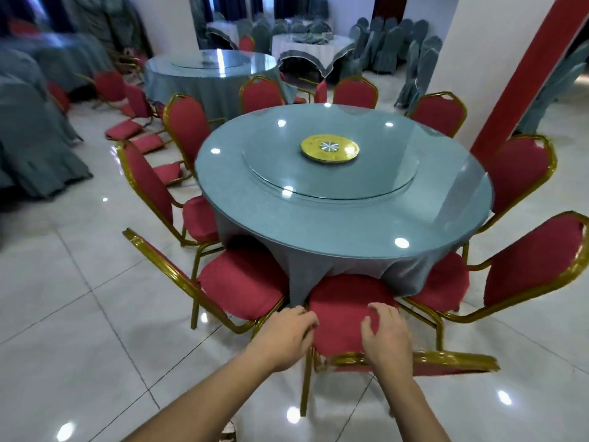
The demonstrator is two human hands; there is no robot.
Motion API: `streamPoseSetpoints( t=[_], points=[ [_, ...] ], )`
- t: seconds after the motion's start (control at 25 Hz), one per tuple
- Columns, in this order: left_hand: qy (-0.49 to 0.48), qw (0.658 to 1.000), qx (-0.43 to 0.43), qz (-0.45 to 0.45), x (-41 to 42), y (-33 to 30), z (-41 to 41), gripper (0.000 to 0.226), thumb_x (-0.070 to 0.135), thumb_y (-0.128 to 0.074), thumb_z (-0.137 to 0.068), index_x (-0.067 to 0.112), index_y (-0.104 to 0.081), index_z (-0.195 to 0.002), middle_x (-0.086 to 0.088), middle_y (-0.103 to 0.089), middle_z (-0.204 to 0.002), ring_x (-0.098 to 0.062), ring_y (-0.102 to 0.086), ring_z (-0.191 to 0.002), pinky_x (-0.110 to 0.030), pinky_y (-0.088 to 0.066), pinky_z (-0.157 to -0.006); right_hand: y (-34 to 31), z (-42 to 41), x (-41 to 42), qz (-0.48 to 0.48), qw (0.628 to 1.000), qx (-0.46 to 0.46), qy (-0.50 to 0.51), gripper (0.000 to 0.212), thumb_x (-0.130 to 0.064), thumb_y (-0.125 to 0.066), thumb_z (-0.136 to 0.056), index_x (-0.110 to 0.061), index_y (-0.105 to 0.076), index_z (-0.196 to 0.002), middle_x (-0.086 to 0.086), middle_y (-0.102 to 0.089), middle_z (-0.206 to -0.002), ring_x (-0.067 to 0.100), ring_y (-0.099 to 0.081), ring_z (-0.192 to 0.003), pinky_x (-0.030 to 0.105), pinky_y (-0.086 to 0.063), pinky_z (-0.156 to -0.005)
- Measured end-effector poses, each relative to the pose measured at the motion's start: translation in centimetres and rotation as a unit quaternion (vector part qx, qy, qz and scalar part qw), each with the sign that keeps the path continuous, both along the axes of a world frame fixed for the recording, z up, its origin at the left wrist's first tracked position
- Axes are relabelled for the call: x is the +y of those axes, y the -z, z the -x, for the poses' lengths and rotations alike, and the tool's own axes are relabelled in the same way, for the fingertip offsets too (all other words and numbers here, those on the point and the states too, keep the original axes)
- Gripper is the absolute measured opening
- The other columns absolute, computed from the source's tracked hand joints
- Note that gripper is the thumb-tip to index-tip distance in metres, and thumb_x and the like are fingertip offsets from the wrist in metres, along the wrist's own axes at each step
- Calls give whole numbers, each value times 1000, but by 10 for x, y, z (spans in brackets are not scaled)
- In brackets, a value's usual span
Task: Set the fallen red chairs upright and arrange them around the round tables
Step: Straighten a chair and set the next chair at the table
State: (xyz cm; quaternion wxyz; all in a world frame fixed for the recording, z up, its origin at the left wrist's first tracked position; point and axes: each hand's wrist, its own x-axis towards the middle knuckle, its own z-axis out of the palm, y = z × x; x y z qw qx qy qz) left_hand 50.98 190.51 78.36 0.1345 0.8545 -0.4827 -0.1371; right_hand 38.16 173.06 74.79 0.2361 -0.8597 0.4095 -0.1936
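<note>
A round table (344, 224) with a grey-blue cloth and a glass top stands in the middle. Several red chairs with gold frames stand upright around it. The nearest chair (344, 314) has its seat tucked under the table's front edge and its back (446, 360) toward me. My left hand (283, 336) is at the seat's left edge with curled fingers. My right hand (387, 336) hovers over the seat and the chair's back with loosely curled fingers. Several fallen red chairs (127, 122) lie on the floor at the left, near a second round table (210, 71).
A gold disc (330, 148) sits on the glass turntable. A white and red pillar (497, 68) rises at the right. Grey-covered chairs (392, 43) and draped furniture (28, 132) line the back and left. Glossy white floor tiles (79, 314) spread at the lower left.
</note>
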Motion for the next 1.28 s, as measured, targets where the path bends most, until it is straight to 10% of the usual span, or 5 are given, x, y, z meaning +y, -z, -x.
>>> streamPoseSetpoints(
  t=[1.28],
  points=[
    [-377,918,44,119,426,-51,-570,25,33,-45,-103,34,-61,-121,16,-60,-122,-8,-53,-115,-32,-41,-103,-59,-688,400,-110,928,-73,-349,30,-23,-59,-97,-31,-61,-126,-16,-55,-120,6,-56,-111,36,-49,-99]
  ],
)
